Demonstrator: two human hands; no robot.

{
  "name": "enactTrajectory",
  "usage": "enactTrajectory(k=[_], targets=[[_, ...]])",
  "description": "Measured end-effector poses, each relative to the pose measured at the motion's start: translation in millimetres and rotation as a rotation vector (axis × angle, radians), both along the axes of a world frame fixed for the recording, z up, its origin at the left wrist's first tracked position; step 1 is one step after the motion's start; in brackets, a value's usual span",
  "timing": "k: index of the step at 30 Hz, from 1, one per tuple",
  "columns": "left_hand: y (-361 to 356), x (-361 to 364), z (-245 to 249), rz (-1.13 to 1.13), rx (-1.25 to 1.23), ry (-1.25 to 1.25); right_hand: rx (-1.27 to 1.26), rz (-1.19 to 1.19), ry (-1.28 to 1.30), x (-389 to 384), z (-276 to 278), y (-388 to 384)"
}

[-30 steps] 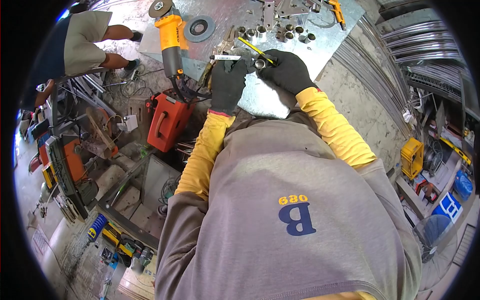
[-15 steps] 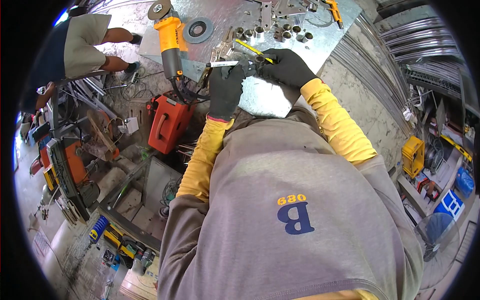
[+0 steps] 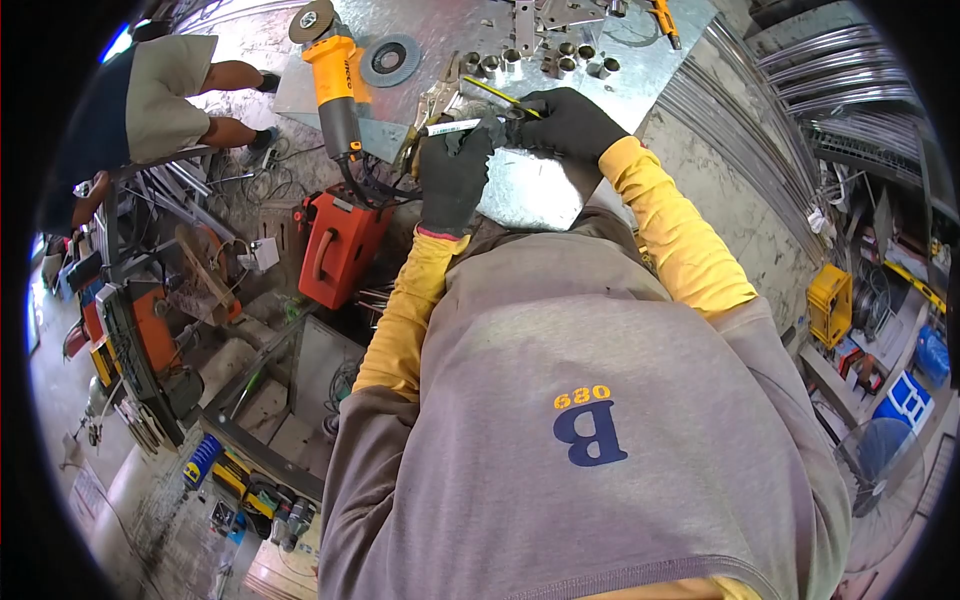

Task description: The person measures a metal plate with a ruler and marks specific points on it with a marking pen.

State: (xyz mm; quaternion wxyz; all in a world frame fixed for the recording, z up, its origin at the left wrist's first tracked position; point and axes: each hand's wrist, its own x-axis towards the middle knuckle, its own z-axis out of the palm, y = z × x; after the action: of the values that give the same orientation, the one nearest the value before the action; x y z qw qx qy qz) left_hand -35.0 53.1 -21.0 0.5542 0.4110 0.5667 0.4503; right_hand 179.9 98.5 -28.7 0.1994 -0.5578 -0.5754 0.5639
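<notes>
Both of my hands wear black gloves and meet over the near edge of the metal table. My left hand is closed on a white marker, whose end sticks out to the left above the fingers. My right hand is closed on a yellow strip that looks like a tape measure blade and points up and left. The fingertips come together around something small and dark, mostly hidden by the gloves. Just beyond the hands stand several short metal tube pieces.
A yellow angle grinder lies left of my hands, beside a flap disc. Flat metal brackets and an orange-handled tool lie farther back. A red machine stands below left. Another person is at far left.
The view has shifted slightly, so the table items appear a little farther left and higher. My hands keep nearly the same hold, with the yellow strip turned slightly.
</notes>
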Motion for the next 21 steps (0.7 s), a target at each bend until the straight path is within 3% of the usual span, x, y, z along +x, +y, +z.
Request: enactTrajectory(k=[8,21], targets=[[1.0,-0.6,0.0,-0.086,0.073,0.058,-0.048,-0.01,0.063,-0.4,-0.4,0.0],[1.0,2.6,6.7,-0.021,0.021,0.003,-0.016,-0.01,-0.009,-2.7,7.0,-1.1]])
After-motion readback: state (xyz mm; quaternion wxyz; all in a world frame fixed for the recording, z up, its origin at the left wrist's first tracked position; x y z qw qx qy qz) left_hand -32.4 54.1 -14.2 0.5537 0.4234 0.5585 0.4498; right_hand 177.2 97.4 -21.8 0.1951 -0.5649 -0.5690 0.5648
